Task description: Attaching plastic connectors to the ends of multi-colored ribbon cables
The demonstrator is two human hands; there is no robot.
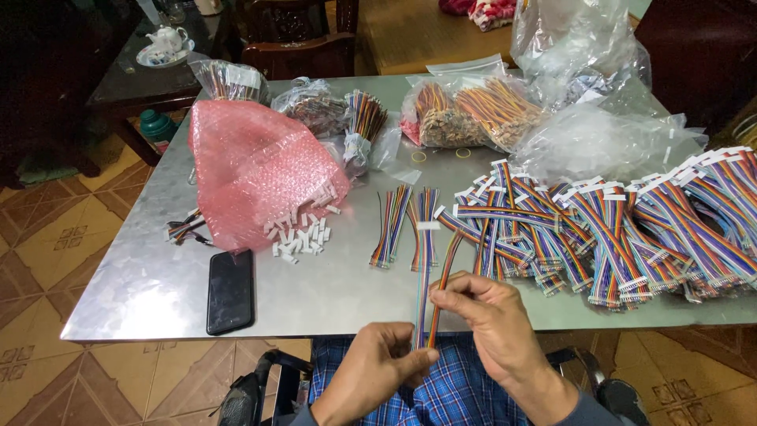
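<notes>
A bundle of rainbow ribbon wires (pixel 432 293) runs from the table's front edge down toward my lap. My left hand (pixel 377 369) pinches its lower end between thumb and fingers. My right hand (pixel 490 315) grips the same wires a little higher, its fingertips on the strands. On the metal table (pixel 142 284) beyond my hands lie two loose wire bundles (pixel 406 225) and a large heap of banded rainbow wire bundles (pixel 615 229) to the right.
A pink bubble-wrap bag (pixel 248 166) spills several small white connectors (pixel 303 233) at the left. A black phone (pixel 230 290) lies near the front edge. Clear plastic bags of wires (pixel 473 114) line the back. A chair and a side table with a teapot (pixel 167 39) stand behind.
</notes>
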